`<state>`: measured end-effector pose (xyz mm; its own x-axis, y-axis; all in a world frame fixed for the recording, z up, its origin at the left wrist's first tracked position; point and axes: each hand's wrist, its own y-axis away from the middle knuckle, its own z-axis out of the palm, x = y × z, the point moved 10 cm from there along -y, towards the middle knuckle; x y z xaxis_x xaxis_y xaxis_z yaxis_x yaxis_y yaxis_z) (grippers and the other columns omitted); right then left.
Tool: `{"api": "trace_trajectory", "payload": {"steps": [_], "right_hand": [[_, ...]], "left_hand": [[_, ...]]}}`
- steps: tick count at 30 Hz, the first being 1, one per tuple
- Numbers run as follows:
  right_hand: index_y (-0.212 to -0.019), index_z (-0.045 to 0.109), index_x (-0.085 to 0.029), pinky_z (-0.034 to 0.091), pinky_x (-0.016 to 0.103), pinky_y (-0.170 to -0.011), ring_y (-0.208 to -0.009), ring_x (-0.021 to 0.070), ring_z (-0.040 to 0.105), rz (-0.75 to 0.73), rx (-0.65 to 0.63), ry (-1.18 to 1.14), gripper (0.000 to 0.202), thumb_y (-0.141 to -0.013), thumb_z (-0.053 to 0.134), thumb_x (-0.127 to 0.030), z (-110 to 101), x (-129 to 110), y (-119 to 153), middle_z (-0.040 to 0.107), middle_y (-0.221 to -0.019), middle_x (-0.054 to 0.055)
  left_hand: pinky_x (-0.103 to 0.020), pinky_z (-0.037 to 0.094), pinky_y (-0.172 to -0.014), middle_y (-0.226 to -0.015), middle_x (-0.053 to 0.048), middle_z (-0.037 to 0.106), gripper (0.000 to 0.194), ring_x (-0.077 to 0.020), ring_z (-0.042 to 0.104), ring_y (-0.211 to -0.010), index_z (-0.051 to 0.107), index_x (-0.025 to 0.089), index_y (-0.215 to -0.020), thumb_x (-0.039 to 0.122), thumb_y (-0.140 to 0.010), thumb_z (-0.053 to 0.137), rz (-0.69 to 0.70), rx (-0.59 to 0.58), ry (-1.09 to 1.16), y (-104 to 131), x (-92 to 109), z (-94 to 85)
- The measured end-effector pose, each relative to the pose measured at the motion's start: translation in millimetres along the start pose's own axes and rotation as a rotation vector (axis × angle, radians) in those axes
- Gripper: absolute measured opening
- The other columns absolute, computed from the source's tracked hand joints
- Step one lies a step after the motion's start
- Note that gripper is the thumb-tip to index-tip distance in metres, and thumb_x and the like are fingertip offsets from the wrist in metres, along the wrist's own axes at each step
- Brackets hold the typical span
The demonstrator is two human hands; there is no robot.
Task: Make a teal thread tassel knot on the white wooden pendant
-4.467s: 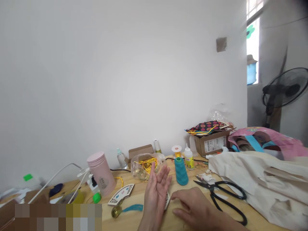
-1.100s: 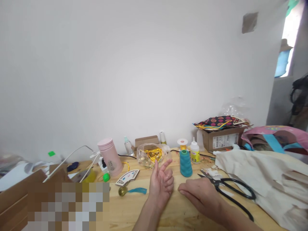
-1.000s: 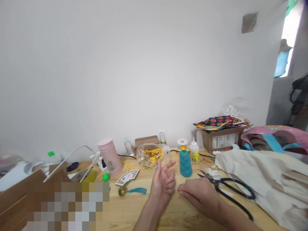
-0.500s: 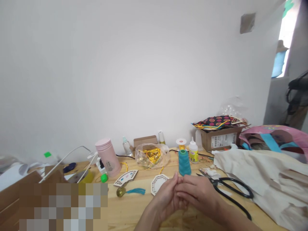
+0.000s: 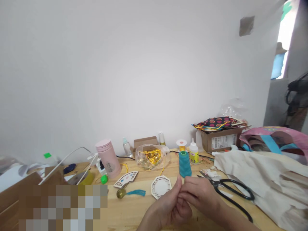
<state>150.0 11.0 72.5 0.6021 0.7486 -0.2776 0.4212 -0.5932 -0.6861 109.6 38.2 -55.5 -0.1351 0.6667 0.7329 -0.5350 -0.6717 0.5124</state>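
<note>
My left hand (image 5: pixel 171 205) and my right hand (image 5: pixel 201 196) meet above the front of the wooden table, fingers curled and pressed together. Whatever they may pinch between them is hidden. Just left of my left hand lies an octagonal wooden pendant (image 5: pixel 160 186) with a lattice rim and yellow cord, partly covered by the hand. Behind my hands stands a teal thread cone (image 5: pixel 184 165). Further left are a fan-shaped pendant (image 5: pixel 126 179) and a brass bell (image 5: pixel 121 192) with a teal tassel (image 5: pixel 136 192).
Black-handled scissors (image 5: pixel 220 183) lie right of my hands, beside beige cloth (image 5: pixel 255 173). Behind are a glue bottle (image 5: pixel 193 154), a yellow cord spool (image 5: pixel 181 146), a plastic bag (image 5: pixel 144 157) with yellow cord, and a cardboard box (image 5: pixel 222 141). A pink tumbler (image 5: pixel 108 158) stands left.
My hands have shifted slightly to the right, and the left fingers are curled in more tightly. More of the octagonal pendant shows now.
</note>
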Motion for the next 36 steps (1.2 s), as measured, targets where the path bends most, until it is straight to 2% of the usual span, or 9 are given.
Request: {"api": "trace_trajectory", "payload": {"steps": [7, 12, 15, 17, 20, 23, 26, 30, 36], "right_hand": [[-0.062, 0.061, -0.017, 0.033, 0.019, -0.049, -0.053, 0.0096, 0.047, 0.109, -0.019, -0.182, 0.03, -0.083, 0.046, -0.031, 1, 11, 0, 0.051, -0.055, -0.001], [-0.063, 0.064, -0.016, 0.035, 0.019, -0.05, -0.053, 0.0101, 0.049, 0.295, -0.048, -0.35, 0.018, -0.076, 0.055, -0.026, 6, 30, -1, 0.054, -0.056, -0.001], [-0.062, 0.064, -0.015, 0.034, 0.018, -0.047, -0.051, 0.0097, 0.047, 0.339, -0.051, -0.39, 0.02, -0.075, 0.054, -0.027, 13, 34, 0, 0.055, -0.055, -0.001], [-0.06, 0.061, -0.016, 0.034, 0.018, -0.047, -0.051, 0.0094, 0.047, 0.317, -0.07, -0.365, 0.023, -0.077, 0.05, -0.026, 19, 31, 1, 0.055, -0.054, -0.001], [-0.056, 0.055, -0.016, 0.032, 0.017, -0.045, -0.048, 0.0084, 0.045, 0.235, -0.173, -0.2, 0.026, -0.078, 0.045, -0.024, 32, 17, 3, 0.053, -0.052, -0.003], [-0.058, 0.052, -0.017, 0.027, 0.018, -0.042, -0.045, 0.0076, 0.043, 0.117, -0.28, 0.029, 0.021, -0.078, 0.044, -0.019, 43, 0, 4, 0.055, -0.053, -0.004], [-0.061, 0.051, -0.019, 0.024, 0.021, -0.042, -0.047, 0.0082, 0.046, -0.019, -0.327, 0.194, 0.015, -0.075, 0.047, -0.017, 50, -16, 5, 0.058, -0.058, -0.004], [-0.061, 0.051, -0.02, 0.022, 0.023, -0.041, -0.048, 0.0094, 0.048, -0.13, -0.383, 0.292, 0.013, -0.073, 0.047, -0.014, 57, -25, 7, 0.058, -0.059, -0.005], [-0.071, 0.055, -0.021, 0.031, 0.022, -0.047, -0.054, 0.0097, 0.052, -0.077, -0.255, 0.183, 0.019, -0.082, 0.04, -0.02, 37, -15, 4, 0.06, -0.064, -0.003]], "left_hand": [[-0.016, 0.014, -0.031, -0.032, 0.004, 0.037, 0.051, -0.0047, 0.029, -0.027, 0.047, 0.016, -0.042, 0.059, -0.071, 0.044, -0.015, -0.01, -0.141, 1, -5, -2.9], [-0.017, 0.013, -0.029, -0.033, -0.002, 0.048, 0.041, -0.0073, 0.033, -0.028, 0.063, 0.012, -0.051, 0.042, -0.076, 0.049, -0.038, -0.181, -0.359, 20, -7, 26.1], [-0.016, 0.015, -0.03, -0.036, -0.002, 0.049, 0.048, -0.0055, 0.033, -0.029, 0.064, 0.013, -0.05, 0.044, -0.079, 0.042, 0.002, -0.256, -0.437, 29, -5, 39.8], [-0.016, 0.016, -0.029, -0.033, -0.001, 0.043, 0.061, -0.005, 0.031, -0.028, 0.06, 0.013, -0.044, 0.053, -0.08, 0.031, 0.051, -0.282, -0.345, 30, 2, 42.7], [-0.016, 0.012, -0.026, -0.028, 0.007, 0.025, 0.063, -0.0031, 0.015, -0.024, 0.051, 0.015, -0.042, 0.059, -0.079, 0.026, 0.193, -0.331, 0.095, 29, 29, 38.7], [-0.014, 0.003, -0.028, -0.037, 0.012, 0.006, 0.05, -0.003, -0.003, -0.031, 0.052, 0.017, -0.056, 0.05, -0.084, 0.026, 0.371, -0.299, 0.504, 27, 62, 15.8], [-0.013, 0.004, -0.03, -0.043, 0.011, 0.004, 0.046, -0.0042, -0.001, -0.034, 0.053, 0.017, -0.069, 0.042, -0.088, 0.019, 0.509, -0.228, 0.708, 25, 81, -7.7], [-0.013, 0.007, -0.031, -0.045, 0.011, 0.006, 0.044, -0.0044, 0.005, -0.033, 0.051, 0.017, -0.069, 0.042, -0.088, 0.02, 0.556, -0.165, 0.754, 20, 83, -18.2], [-0.013, 0.007, -0.029, -0.042, 0.012, 0.009, 0.043, -0.0026, 0.007, -0.031, 0.052, 0.015, -0.069, 0.047, -0.084, 0.028, 0.505, -0.124, 0.656, 13, 73, -11.3]]}}
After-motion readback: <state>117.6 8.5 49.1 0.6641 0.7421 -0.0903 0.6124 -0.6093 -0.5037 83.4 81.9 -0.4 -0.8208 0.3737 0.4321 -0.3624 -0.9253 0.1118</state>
